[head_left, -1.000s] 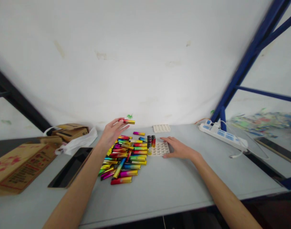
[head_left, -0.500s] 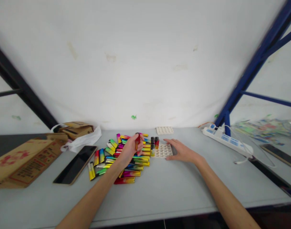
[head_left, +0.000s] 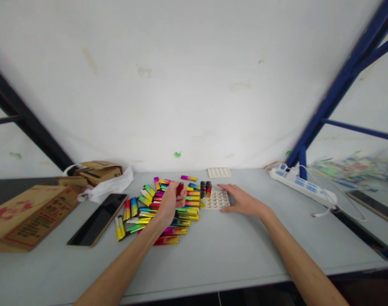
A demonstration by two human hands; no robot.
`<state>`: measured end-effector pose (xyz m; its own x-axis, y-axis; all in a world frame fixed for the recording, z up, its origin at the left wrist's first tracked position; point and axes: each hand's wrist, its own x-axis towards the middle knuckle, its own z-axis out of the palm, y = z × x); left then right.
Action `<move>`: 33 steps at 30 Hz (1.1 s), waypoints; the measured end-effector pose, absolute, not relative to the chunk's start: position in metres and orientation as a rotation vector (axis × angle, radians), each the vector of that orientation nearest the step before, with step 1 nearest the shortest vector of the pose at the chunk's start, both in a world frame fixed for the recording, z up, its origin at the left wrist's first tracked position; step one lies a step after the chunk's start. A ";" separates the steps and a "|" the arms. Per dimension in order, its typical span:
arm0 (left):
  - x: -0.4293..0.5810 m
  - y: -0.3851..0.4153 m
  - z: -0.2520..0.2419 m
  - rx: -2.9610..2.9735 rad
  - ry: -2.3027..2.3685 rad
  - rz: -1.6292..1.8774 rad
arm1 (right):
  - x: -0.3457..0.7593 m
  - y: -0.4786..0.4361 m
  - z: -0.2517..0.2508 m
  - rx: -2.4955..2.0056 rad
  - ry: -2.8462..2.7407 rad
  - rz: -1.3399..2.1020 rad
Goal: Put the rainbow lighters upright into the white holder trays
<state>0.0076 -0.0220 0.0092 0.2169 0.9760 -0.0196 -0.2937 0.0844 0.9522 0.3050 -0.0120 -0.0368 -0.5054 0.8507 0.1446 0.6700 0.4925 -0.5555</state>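
Note:
My left hand (head_left: 170, 204) is closed around a red lighter (head_left: 180, 188), held above a spread of lighters in shiny red, yellow, green, blue and pink (head_left: 171, 231). To its right lies a white tray with rows of round holes (head_left: 217, 199). Several lighters with black tops (head_left: 203, 193) stand upright along the tray's left side, and a red one (head_left: 208, 189) stands in the neighbouring row. My right hand (head_left: 241, 200) rests at the tray's right edge, thumb and fingers spread apart, holding nothing.
A second white tray (head_left: 219, 172) lies by the wall. On the left are a dark phone-like slab (head_left: 98, 220), a white plastic bag (head_left: 114, 187) and cardboard boxes (head_left: 35, 216). A white power strip (head_left: 302, 187) with cables lies right, beside a blue metal frame (head_left: 337, 80).
My left hand has moved slightly left and down with the red lighter, whose position in the fingers has turned. My right hand stays at the tray's edge. The view has shifted a little.

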 end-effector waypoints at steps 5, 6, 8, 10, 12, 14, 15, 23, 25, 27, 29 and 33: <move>0.011 -0.016 0.004 1.027 0.805 1.153 | 0.304 -0.011 -0.037 -1.261 -2.348 0.606; 0.014 -0.016 0.004 1.029 0.804 1.175 | 0.304 -0.011 -0.037 -1.261 -2.351 0.609; 0.020 -0.018 0.006 1.058 0.787 1.218 | 0.304 -0.011 -0.037 -1.260 -2.355 0.612; 0.028 -0.022 0.013 1.145 0.771 1.261 | 0.304 -0.010 -0.038 -1.246 -2.360 0.606; 0.037 -0.026 0.023 1.292 0.773 1.298 | 0.304 -0.010 -0.039 -1.232 -2.364 0.594; 0.045 -0.028 0.033 1.436 0.786 1.329 | 0.304 -0.009 -0.039 -1.237 -2.362 0.583; 0.049 -0.028 0.037 1.503 0.796 1.339 | 0.304 -0.009 -0.040 -1.243 -2.360 0.580; 0.056 0.002 0.023 2.076 0.964 1.252 | 0.302 -0.009 -0.037 -1.243 -2.369 0.569; 0.051 0.009 0.015 2.175 1.028 1.139 | 0.302 -0.009 -0.037 -1.241 -2.369 0.574; 0.044 0.012 0.011 2.254 1.059 1.036 | 0.302 -0.010 -0.037 -1.245 -2.372 0.579; 0.038 0.013 0.012 2.298 1.055 0.975 | 0.302 -0.010 -0.037 -1.245 -2.374 0.582; 0.035 0.013 0.018 2.342 0.990 0.890 | 0.302 -0.010 -0.036 -1.240 -2.374 0.590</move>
